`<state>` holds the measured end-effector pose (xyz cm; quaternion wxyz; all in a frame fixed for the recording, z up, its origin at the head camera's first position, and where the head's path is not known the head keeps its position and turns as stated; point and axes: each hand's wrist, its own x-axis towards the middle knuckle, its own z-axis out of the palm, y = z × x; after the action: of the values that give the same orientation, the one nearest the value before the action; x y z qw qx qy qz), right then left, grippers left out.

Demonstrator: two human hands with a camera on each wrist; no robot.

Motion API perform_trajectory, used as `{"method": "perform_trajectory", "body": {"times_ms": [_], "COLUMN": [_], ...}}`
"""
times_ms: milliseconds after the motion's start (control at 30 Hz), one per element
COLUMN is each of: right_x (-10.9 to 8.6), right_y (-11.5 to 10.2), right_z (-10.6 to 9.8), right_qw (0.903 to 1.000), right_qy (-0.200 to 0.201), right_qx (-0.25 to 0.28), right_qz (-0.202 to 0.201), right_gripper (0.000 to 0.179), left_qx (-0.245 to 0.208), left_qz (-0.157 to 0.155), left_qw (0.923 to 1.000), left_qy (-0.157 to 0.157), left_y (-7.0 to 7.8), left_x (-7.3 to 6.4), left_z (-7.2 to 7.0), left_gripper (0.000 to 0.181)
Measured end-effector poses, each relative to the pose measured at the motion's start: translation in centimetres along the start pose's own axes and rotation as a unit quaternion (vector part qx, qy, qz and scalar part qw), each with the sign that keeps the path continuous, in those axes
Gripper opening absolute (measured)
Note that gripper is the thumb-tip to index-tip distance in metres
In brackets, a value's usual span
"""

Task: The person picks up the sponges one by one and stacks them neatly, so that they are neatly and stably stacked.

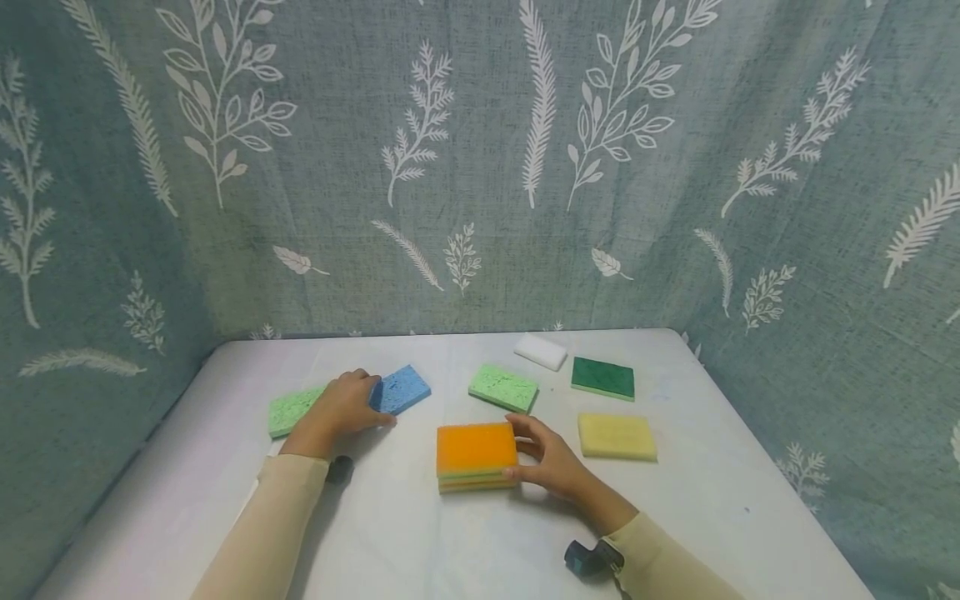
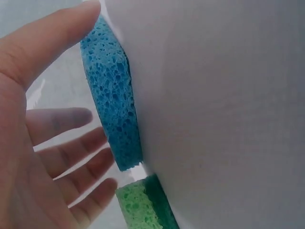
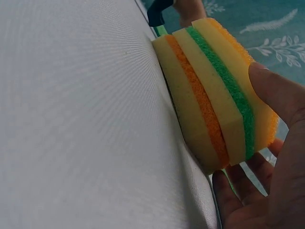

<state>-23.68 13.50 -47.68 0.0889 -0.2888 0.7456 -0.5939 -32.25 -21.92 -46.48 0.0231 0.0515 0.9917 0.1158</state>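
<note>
In the head view, my left hand [image 1: 347,408] is at the left end of a blue sponge [image 1: 405,389]. The left wrist view has the thumb at one end of that porous sponge [image 2: 112,95], with the fingers loosely spread behind it. Beside that hand lies a light green sponge [image 1: 292,411] with a dark green underside. My right hand [image 1: 551,458] holds the right end of a stack of sponges [image 1: 476,450], thumb on the near side and fingers at the far side. Three yellow sponges with orange or green scouring layers [image 3: 205,95] form this stack.
Beyond the stack lie another light green sponge [image 1: 504,387] and a white sponge [image 1: 541,351]. Farther right are a dark green-topped sponge [image 1: 603,378] and a yellow sponge [image 1: 617,437]. A patterned curtain [image 1: 480,167] surrounds the white table [image 1: 390,533].
</note>
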Motion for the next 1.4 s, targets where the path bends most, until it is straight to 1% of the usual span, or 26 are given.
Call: {"method": "perform_trajectory", "body": {"times_ms": [133, 233, 333, 467, 567, 667, 733, 833, 900, 1067, 1200, 1267, 1400], "right_x": [0.0, 0.0, 0.1, 0.0, -0.1, -0.2, -0.2, -0.2, -0.1, -0.1, -0.2, -0.1, 0.3], "right_y": [0.0, 0.1, 0.1, 0.2, 0.3, 0.3, 0.3, 0.2, 0.1, 0.1, 0.1, 0.7, 2.6], "right_z": [0.0, 0.0, 0.0, 0.1, 0.2, 0.2, 0.2, 0.1, 0.0, -0.1, -0.1, -0.1, -0.3], "right_qw": [1.0000, 0.9999, 1.0000, 0.9999, 0.9998, 0.9997, 0.9996, 0.9997, 0.9998, 0.9999, 1.0000, 1.0000, 0.9993], "right_qy": [0.000, 0.000, 0.003, 0.002, -0.001, 0.001, 0.002, 0.001, 0.001, -0.004, -0.002, 0.001, 0.000], "right_qx": [-0.007, -0.009, -0.008, -0.009, -0.017, -0.022, -0.022, -0.021, -0.020, -0.010, -0.006, -0.008, -0.006], "right_qz": [0.005, 0.004, -0.001, 0.005, 0.013, 0.015, 0.014, 0.012, 0.008, 0.001, 0.004, -0.001, -0.036], "right_gripper": [0.072, 0.072, 0.071, 0.073, 0.073, 0.073, 0.072, 0.073, 0.073, 0.070, 0.069, 0.069, 0.067], "left_qx": [0.002, 0.004, 0.003, -0.016, -0.037, -0.047, -0.048, -0.045, -0.046, -0.049, -0.045, -0.044, -0.047], "left_qz": [-0.011, -0.013, -0.007, 0.000, 0.012, 0.036, 0.054, 0.070, 0.076, 0.077, 0.092, 0.101, 0.114], "left_qw": [0.9998, 0.9997, 0.9998, 0.9998, 0.9992, 0.9982, 0.9972, 0.9962, 0.9956, 0.9952, 0.9937, 0.9925, 0.9904], "left_qy": [-0.013, -0.019, -0.017, -0.009, -0.001, 0.011, 0.018, 0.026, 0.029, 0.034, 0.044, 0.053, 0.063], "left_y": [-0.1, -0.1, -0.2, -0.3, -0.4, -0.3, -0.3, 0.0, 0.1, 0.5, 0.9, 1.2, 2.0], "left_x": [-0.1, -0.1, -0.1, -0.2, -0.5, -0.6, -0.6, -0.5, -0.6, -1.2, -1.8, -2.1, -2.8], "left_z": [-0.2, -0.3, -0.3, -0.1, 0.1, 0.3, 0.4, 0.3, 0.2, -0.3, -0.8, -1.0, -1.6], "left_gripper": [0.096, 0.095, 0.093, 0.089, 0.086, 0.085, 0.085, 0.084, 0.082, 0.077, 0.077, 0.075, 0.072]}}
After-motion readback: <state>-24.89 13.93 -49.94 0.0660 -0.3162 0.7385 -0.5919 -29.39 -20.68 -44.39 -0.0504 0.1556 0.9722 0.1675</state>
